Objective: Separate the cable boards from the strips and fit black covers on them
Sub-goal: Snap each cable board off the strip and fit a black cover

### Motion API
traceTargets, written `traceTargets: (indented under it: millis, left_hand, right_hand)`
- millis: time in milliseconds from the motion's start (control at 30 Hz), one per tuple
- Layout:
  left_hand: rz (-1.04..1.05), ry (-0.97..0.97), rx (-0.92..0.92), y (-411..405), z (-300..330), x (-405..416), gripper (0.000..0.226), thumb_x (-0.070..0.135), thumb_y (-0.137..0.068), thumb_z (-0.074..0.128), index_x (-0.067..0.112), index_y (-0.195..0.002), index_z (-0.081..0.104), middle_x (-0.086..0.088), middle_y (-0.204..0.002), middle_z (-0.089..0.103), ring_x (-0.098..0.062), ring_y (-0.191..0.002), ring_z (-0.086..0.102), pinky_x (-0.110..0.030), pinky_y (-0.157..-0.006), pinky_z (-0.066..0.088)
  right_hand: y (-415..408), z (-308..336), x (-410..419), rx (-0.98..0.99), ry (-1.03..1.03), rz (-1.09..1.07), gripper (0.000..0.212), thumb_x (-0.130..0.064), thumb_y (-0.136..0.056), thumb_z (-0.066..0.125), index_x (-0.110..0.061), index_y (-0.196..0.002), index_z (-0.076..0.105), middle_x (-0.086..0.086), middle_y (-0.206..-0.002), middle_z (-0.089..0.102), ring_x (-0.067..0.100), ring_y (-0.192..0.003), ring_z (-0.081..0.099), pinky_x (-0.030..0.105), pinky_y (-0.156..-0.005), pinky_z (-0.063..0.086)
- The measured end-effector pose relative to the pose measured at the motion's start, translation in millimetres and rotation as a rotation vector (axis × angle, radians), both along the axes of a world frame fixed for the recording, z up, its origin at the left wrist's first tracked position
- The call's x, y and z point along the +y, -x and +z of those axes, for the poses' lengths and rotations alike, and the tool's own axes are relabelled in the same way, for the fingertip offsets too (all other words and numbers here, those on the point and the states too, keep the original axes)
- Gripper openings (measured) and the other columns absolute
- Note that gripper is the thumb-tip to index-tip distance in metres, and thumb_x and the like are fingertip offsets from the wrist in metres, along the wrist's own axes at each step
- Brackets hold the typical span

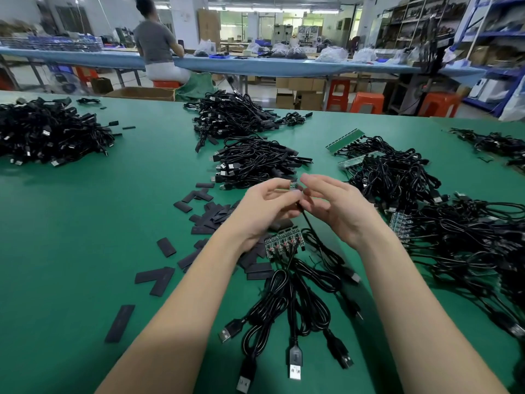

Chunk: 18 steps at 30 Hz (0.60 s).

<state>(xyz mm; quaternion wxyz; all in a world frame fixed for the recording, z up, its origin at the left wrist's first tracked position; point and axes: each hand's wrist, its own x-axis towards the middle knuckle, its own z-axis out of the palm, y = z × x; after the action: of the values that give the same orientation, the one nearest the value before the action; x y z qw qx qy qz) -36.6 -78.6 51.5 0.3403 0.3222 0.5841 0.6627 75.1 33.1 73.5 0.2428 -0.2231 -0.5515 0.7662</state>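
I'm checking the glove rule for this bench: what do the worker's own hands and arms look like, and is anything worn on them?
Both arms are bare as far up as the picture shows: no sleeves in view. The left hand and right hand have no gloves, and I see no rings, watch or wrist strap on them.

Covers (210,217) left of board strip (284,241), cables (295,302) in front.

**Hands holding a small board above the green table**

The left hand (268,201) and right hand (338,207) are meeting over the green table (85,223), pinching a small circuit board (293,184) whose cable (308,223) is hanging down. A board strip (284,242) is lying below, black covers (204,220) lying beside it.
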Motion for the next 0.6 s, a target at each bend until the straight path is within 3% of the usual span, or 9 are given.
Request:
traceTargets:
  millis: [100, 167, 267, 367, 433, 600]
  left_hand:
    - [0.046, -0.105, -0.184, 8.0, 1.5, -5.3, 0.016, 0.008, -0.094, 0.066, 0.007, -0.11, 0.07, -0.001, -0.091, 0.075, -0.01, -0.075, 0.069, -0.019, -0.071, 0.056]
    - [0.036, -0.175, -0.301, 12.4, 5.5, -8.5, 0.015, 0.007, -0.094, 0.065, 0.008, -0.107, 0.07, 0.001, -0.083, 0.075, -0.01, -0.072, 0.068, -0.018, -0.065, 0.055]
    - [0.01, -0.228, -0.351, 17.3, 9.9, -12.3, 0.008, 0.01, -0.095, 0.064, 0.011, -0.103, 0.065, 0.001, -0.084, 0.073, -0.01, -0.07, 0.067, -0.02, -0.063, 0.054]
    - [-0.014, -0.201, -0.291, 19.9, 9.9, -16.1, 0.008, 0.014, -0.096, 0.064, 0.016, -0.093, 0.057, 0.003, -0.085, 0.072, -0.013, -0.074, 0.069, -0.027, -0.067, 0.058]
    - [-0.005, -0.169, -0.212, 21.6, 8.0, -17.5, 0.018, 0.014, -0.097, 0.064, 0.017, -0.088, 0.049, 0.003, -0.084, 0.072, -0.019, -0.077, 0.071, -0.034, -0.071, 0.06]
    - [0.017, -0.144, -0.101, 20.4, 6.8, -18.2, 0.012, 0.012, -0.097, 0.064, 0.011, -0.089, 0.054, -0.002, -0.087, 0.07, -0.019, -0.074, 0.07, -0.03, -0.068, 0.058]
  right_hand:
    - [5.9, -8.4, 3.1, -0.044, -0.095, -0.079, 0.009, -0.016, -0.093, 0.071, -0.009, -0.099, 0.073, 0.008, -0.083, 0.074, 0.017, -0.068, 0.069, 0.023, -0.065, 0.058]
    - [8.8, -19.3, 7.7, -0.205, -0.431, -0.121, 0.005, -0.013, -0.093, 0.07, -0.016, -0.092, 0.074, 0.011, -0.088, 0.074, 0.015, -0.069, 0.065, 0.026, -0.068, 0.057]
    - [14.5, -31.7, 9.4, -0.4, -0.839, -0.021, 0.005, -0.024, -0.087, 0.078, -0.028, -0.084, 0.078, -0.012, -0.074, 0.074, 0.002, -0.067, 0.063, 0.02, -0.071, 0.05]
    - [21.8, -34.3, 4.2, -0.438, -0.933, 0.092, 0.014, -0.036, -0.075, 0.088, -0.031, -0.086, 0.08, -0.026, -0.056, 0.064, -0.007, -0.051, 0.056, 0.006, -0.053, 0.039]
    - [27.4, -36.3, 0.5, -0.425, -0.962, 0.16, 0.015, -0.033, -0.073, 0.09, -0.031, -0.084, 0.08, -0.025, -0.047, 0.057, -0.005, -0.043, 0.05, 0.006, -0.047, 0.036]
    - [34.5, -43.8, -1.7, -0.424, -1.007, 0.131, 0.013, -0.021, -0.074, 0.089, -0.02, -0.083, 0.08, -0.019, -0.05, 0.061, -0.007, -0.047, 0.051, 0.006, -0.053, 0.039]
